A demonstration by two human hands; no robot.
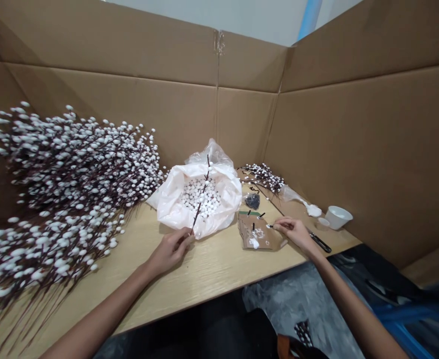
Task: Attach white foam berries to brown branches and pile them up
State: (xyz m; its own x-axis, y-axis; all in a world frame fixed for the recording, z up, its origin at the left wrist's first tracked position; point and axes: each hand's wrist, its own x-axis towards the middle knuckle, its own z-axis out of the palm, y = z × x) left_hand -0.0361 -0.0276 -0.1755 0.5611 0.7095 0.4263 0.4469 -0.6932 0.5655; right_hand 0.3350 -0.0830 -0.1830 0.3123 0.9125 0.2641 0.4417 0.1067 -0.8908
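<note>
My left hand [175,249] pinches the lower end of a thin dark brown artificial twig [200,198]. The twig stands up at a slant in front of an opened white plastic bag [167,199] full of small white berries [189,192]. At the right edge of a cardboard piece [264,238], my right hand [293,233] has its fingertips closed on a small black stick [271,226] with a whitish tip. White glue-like smears [254,243] and several other short black sticks [253,226] are on the cardboard.
Large bundles of white-berried branches [81,154] fill the left side. A smaller bunch [262,174], a bag of dark bits [252,201], a white cup [338,217] and a black-handled cutter [320,242] lie to the right. Tall cardboard walls [159,99] surround the table [204,279].
</note>
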